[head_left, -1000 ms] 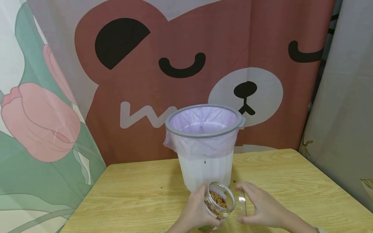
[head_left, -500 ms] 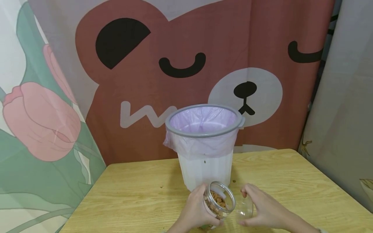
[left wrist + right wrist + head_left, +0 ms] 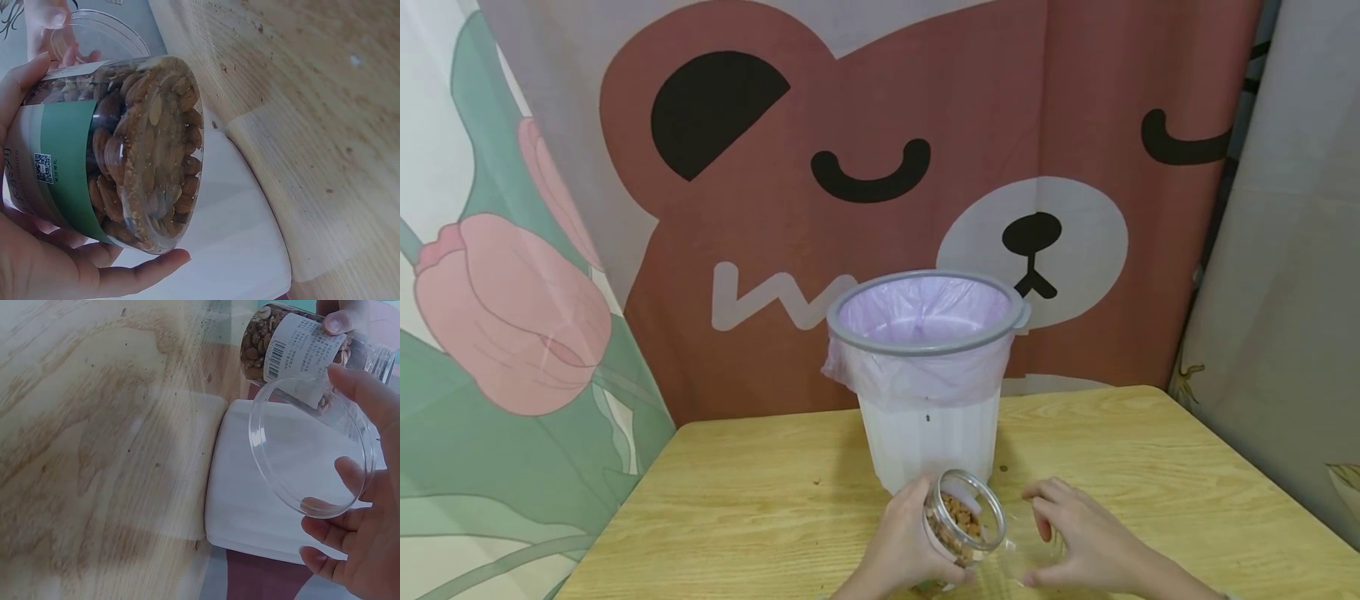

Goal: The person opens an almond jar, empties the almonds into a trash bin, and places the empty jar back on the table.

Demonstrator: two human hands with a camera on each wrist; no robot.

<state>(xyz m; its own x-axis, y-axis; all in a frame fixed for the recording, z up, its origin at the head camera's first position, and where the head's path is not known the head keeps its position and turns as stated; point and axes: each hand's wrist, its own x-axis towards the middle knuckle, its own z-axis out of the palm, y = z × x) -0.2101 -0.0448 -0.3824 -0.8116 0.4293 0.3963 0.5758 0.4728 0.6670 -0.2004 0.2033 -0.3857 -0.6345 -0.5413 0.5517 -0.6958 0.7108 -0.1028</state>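
Note:
My left hand (image 3: 901, 546) grips a clear plastic jar of almonds (image 3: 961, 520) with a green label, tilted so its open mouth faces up and away. The left wrist view shows the jar (image 3: 119, 153) from below, my fingers (image 3: 119, 275) curled round it. Just right of the jar, my right hand (image 3: 1086, 542) holds the clear round lid (image 3: 1030, 542) between thumb and fingers. In the right wrist view the lid (image 3: 312, 447) is off the jar (image 3: 287, 347) and close beside it. Both hands hover low over the wooden table (image 3: 737, 500), in front of the bin (image 3: 928, 379).
A white bin with a grey rim and a purple bag liner stands mid-table, right behind the hands. A bear-print curtain (image 3: 880, 167) hangs behind the table. Small crumbs dot the wood (image 3: 816, 481). Bare wood lies left and right of the bin.
My right hand has drawn the lid off the jar's mouth and moved it a little to the right and down. The left hand and jar stayed almost still.

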